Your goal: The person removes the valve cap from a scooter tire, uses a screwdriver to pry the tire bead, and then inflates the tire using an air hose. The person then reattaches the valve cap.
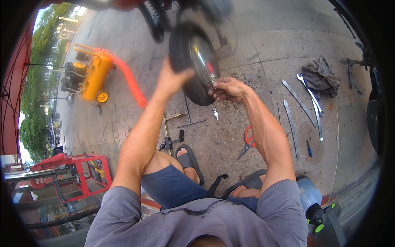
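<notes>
A scooter or motorcycle wheel with a black tyre (179, 46) and shiny metal rim (200, 57) is in front of me, below the vehicle's rear end. My left hand (173, 78) grips the tyre's left side, its thumb over the tread, slightly blurred. At the rim's lower right, my right hand (227, 89) pinches a small metal fitting (212, 76) that looks like the valve stem. My fingers partly hide it. On the ground just below the tyre lies a small silver fitting (215, 113).
An orange air compressor (97, 77) with a coiled hose (129, 77) stands left. Red-handled scissors (247, 143), tyre levers (291, 129), a combination wrench (310, 92), a blue-handled screwdriver (309, 149) and a dark rag (321, 75) lie right. A metal-rod tool (168, 142) lies near my foot.
</notes>
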Action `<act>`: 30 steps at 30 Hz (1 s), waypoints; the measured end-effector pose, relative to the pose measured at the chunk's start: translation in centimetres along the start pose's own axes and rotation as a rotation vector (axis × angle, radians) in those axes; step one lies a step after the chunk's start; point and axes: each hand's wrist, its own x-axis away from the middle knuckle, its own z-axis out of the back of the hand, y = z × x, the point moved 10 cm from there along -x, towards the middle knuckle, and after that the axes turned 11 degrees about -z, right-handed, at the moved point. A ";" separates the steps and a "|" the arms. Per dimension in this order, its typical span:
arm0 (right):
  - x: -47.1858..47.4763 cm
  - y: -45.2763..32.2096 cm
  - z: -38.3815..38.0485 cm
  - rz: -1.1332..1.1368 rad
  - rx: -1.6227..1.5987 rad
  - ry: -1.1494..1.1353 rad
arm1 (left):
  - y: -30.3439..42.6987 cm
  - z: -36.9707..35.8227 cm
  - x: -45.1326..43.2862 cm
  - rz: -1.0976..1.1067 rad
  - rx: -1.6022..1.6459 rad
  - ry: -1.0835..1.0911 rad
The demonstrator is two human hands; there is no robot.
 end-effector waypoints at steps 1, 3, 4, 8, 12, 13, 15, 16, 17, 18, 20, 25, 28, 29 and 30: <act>0.0 0.1 -0.3 -0.023 -0.030 -0.030 | 0.2 -0.1 0.0 -0.011 0.024 -0.005; 0.0 -0.3 0.2 0.005 0.086 0.075 | 0.2 -0.1 0.0 -0.005 0.028 -0.012; 0.1 -0.6 0.5 0.028 0.145 0.119 | 0.2 -0.2 0.0 -0.005 0.038 -0.013; 0.1 -0.7 1.3 0.034 0.119 0.185 | 0.2 -0.1 0.0 -0.020 0.024 -0.006; -0.1 -0.1 0.6 -0.007 -0.001 0.055 | -0.2 -0.1 -0.1 -0.018 0.066 -0.007; -0.1 -0.2 0.9 0.002 0.010 0.082 | -0.3 -0.1 -0.1 -0.011 0.057 -0.006; 0.0 -0.7 1.5 0.042 0.124 0.180 | -0.6 0.1 -0.2 -0.001 0.005 0.004; 0.2 -1.0 1.8 0.064 0.192 0.217 | -0.6 0.0 -0.1 -0.006 0.024 0.002; 0.1 -0.8 1.9 0.050 0.171 0.224 | -0.6 0.0 -0.1 -0.006 0.022 0.003; 0.1 -0.7 1.9 0.039 0.161 0.208 | -0.6 0.1 -0.1 -0.002 0.003 0.007; 0.0 -0.3 1.4 0.019 0.094 0.123 | -0.4 0.1 -0.1 -0.011 0.019 0.008; 0.1 -0.6 1.6 0.071 0.060 0.101 | -0.3 0.0 0.0 -0.001 0.034 0.004; 0.2 -0.6 1.6 0.069 0.125 0.124 | 0.0 -0.1 0.0 -0.006 0.048 0.001; 0.1 -0.3 1.4 0.032 0.084 0.090 | 0.1 -0.1 0.0 -0.006 0.046 -0.001; 0.0 0.0 0.9 -0.005 0.053 0.042 | 0.1 -0.1 0.0 -0.001 0.033 -0.002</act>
